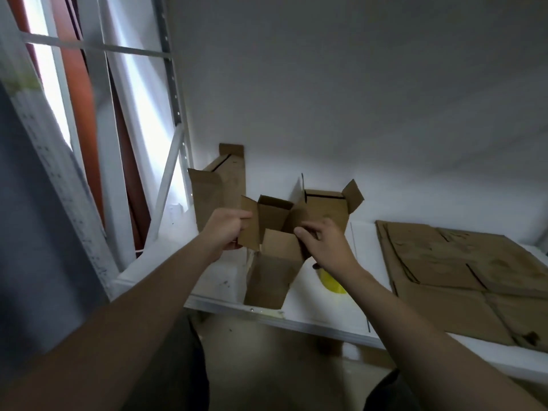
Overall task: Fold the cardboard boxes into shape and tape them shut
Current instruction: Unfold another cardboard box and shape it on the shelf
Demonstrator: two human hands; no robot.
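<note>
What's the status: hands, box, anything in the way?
Both busy: left hand grips box left flap, right hand holds right flap. Top flaps open, untaped. Beside box, yellow tape roll, partly hidden; nothing blocking.

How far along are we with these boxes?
Done: two shaped brown cardboard boxes stand by the wall, flaps open, no tape visible. In hand: the left hand and right hand hold a third small brown box by its flaps. Left: the flat cardboard stack, and taping with what looks like a yellow tape roll.
</note>
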